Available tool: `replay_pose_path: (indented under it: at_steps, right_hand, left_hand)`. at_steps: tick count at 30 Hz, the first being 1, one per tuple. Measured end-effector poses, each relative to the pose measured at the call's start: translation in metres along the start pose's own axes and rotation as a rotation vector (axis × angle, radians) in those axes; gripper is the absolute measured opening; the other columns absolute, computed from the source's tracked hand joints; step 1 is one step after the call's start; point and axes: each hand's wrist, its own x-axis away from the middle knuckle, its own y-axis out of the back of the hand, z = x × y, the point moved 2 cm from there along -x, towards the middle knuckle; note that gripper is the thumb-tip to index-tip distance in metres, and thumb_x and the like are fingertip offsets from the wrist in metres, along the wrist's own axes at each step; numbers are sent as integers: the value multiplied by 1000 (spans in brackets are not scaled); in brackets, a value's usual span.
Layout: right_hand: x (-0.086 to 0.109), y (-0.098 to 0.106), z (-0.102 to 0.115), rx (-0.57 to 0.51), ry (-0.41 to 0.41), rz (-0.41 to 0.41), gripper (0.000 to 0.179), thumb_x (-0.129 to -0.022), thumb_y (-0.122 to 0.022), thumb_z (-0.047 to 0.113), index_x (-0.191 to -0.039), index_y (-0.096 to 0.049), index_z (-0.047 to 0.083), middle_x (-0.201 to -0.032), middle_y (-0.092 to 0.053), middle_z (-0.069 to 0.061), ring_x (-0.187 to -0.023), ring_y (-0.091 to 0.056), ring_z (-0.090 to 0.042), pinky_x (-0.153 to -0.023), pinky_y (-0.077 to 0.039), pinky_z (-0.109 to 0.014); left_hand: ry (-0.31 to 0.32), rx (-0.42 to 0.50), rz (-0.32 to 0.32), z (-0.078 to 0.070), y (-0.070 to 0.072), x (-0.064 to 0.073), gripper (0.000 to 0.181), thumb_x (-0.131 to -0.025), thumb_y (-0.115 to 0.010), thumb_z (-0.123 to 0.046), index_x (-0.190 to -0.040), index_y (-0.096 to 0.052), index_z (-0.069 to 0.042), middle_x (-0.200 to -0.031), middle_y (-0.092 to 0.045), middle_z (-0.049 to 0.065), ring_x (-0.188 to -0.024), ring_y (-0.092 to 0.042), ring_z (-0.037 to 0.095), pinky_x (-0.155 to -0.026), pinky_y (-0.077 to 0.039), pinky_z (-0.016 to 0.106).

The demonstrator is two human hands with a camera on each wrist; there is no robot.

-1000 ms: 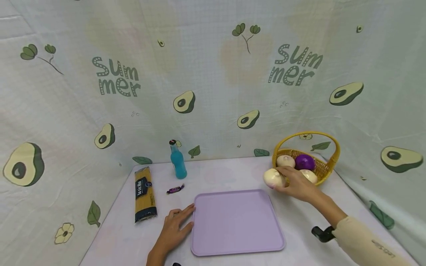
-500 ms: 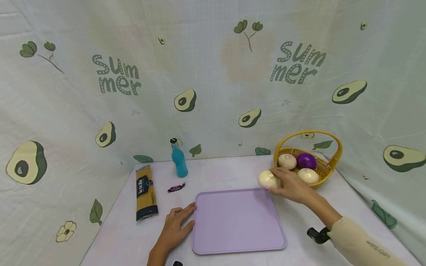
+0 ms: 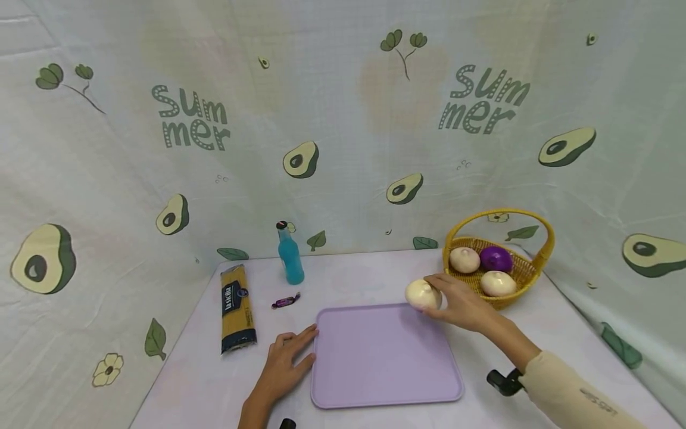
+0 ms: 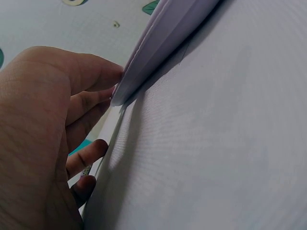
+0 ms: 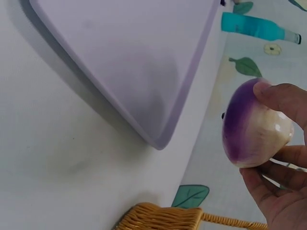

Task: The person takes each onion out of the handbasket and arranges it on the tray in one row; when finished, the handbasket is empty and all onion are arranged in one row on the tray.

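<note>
In the head view my right hand (image 3: pixel 460 305) grips a round cream-and-purple vegetable, which looks like a turnip (image 3: pixel 423 295), over the back right corner of the lilac tray (image 3: pixel 386 357). The right wrist view shows the turnip (image 5: pixel 256 124) with its purple end towards the tray, the thumb on one side and fingers on the other. My left hand (image 3: pixel 284 363) rests beside the tray's left edge, fingers extended. Seen from the left wrist, the thumb of that hand (image 4: pixel 43 120) touches the tray's rim (image 4: pixel 144 57).
A yellow wicker basket (image 3: pixel 527 280) at the back right holds two cream vegetables and a purple one (image 3: pixel 496 260). On the left lie a pack of spaghetti (image 3: pixel 237 310) and a purple-wrapped candy (image 3: pixel 286 301). Behind them stands a blue bottle (image 3: pixel 291 256). A printed cloth hangs behind.
My right hand has carried the turnip leftwards from the basket's front to the tray's back right corner. The left hand has stayed at the tray's left edge. The head view has shifted slightly.
</note>
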Motion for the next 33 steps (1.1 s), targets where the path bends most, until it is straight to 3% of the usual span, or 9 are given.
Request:
replay_pose_path:
  at_steps: [17,23,33]
  right_hand:
    - [-3,-19,12,0,41,17,68,-82,-84,33,-135,-58,-2,-134,-58,-20,-123,-54,-39,-99,-45,-54]
    - [-4,-27,17,12,93,-10,68,-79,-86,30,-132,-60,-3,-131,-60,-19,-119,-56,-39,-97,-46,-53]
    - [-7,-34,27,-20,95,2,68,-80,-85,30,-134,-59,-3,-133,-58,-20,-120,-56,-41,-98,-45,-55]
  left_hand:
    - [18,-2,13,4,-1,1,50,-96,-64,-38,-145,-54,-33,-151,-44,-20,-120,-40,17,-91,-32,47]
    - [5,9,4,2,-1,2,51,-95,-66,-35,-145,-55,-31,-151,-45,-18,-121,-41,19,-93,-32,49]
    - [-19,-6,-5,0,1,1,51,-96,-64,-37,-145,-55,-31,-151,-46,-18,-119,-41,17,-92,-32,48]
